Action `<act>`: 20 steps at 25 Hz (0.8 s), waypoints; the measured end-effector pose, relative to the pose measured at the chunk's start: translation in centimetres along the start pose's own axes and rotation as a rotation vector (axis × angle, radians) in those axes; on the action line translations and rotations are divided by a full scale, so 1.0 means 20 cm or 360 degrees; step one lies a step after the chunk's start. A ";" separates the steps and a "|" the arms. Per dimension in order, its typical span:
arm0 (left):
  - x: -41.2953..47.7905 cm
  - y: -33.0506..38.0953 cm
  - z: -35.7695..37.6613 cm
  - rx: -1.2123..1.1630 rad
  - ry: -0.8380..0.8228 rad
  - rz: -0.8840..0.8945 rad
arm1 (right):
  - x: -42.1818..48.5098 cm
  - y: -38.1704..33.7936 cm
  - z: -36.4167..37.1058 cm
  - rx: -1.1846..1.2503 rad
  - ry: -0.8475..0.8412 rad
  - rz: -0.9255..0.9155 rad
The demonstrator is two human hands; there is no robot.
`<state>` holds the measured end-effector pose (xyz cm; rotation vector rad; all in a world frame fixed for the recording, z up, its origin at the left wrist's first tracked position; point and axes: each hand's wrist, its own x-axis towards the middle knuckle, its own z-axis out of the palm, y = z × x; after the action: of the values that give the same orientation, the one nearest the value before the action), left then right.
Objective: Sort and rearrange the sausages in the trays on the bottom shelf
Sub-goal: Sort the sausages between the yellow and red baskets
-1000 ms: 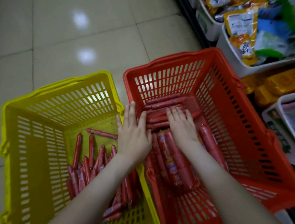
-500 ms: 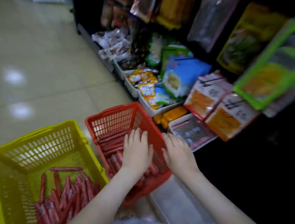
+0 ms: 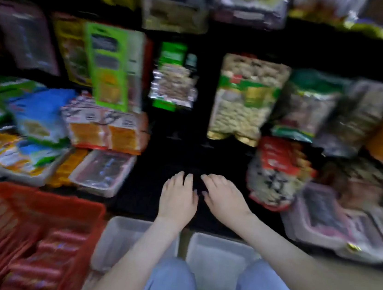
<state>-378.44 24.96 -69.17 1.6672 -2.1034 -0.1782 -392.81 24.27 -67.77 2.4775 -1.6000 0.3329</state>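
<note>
While L hand (image 3: 177, 198), R hand (image 3: 225, 197) grips slack, empty: sausages (image 3: 51, 257) lie roughly crosswise in basket (image 3: 34, 198).

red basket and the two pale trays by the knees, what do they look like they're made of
The red basket looks like moulded plastic: it has slotted lattice walls, a thick rim and one even colour with a dull sheen. The left tray and the right tray seem to be translucent whitish plastic, with smooth walls and rounded corners. Motion blur leaves their exact finish open.
</note>
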 end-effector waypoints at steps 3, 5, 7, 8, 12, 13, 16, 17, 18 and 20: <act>0.10 0.38 0.37 -0.0075 -0.0245 0.0269 | -0.36 0.50 0.11 0.0037 -0.0228 0.0279; 0.10 0.60 0.64 -0.0053 -0.0479 0.0406 | -0.65 0.80 0.24 0.0108 -0.0426 0.0490; 0.09 0.79 0.93 0.0006 -0.0735 0.0505 | -0.95 1.04 0.42 0.0218 -0.0599 0.0770; 0.07 0.86 1.07 0.0027 -0.0833 0.0536 | -1.10 1.14 0.51 0.0285 -0.0680 0.0919; -0.10 1.02 1.61 0.0135 -0.1145 0.0577 | -1.59 1.32 0.94 0.0610 -0.0924 0.1549; -0.14 1.03 1.73 0.0201 -0.1189 0.0556 | -1.69 1.34 1.05 0.0646 -0.0964 0.1645; -0.24 1.02 2.05 0.0455 -0.1233 0.0513 | -1.84 1.37 1.37 0.0743 -0.1016 0.1833; -0.26 1.00 2.17 0.0495 -0.1220 0.0509 | -1.86 1.39 1.48 0.0782 -0.1010 0.1913; -0.28 0.99 2.27 0.0475 -0.1124 0.0542 | -1.86 1.42 1.56 0.0809 -0.0977 0.2012; -0.32 0.95 2.47 0.0324 -0.0928 0.0662 | -1.84 1.48 1.71 0.0875 -0.0896 0.2199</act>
<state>-414.94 27.47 -107.93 1.3413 -2.9408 -0.3613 -431.31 35.26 -110.07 1.2295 -3.6478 0.2247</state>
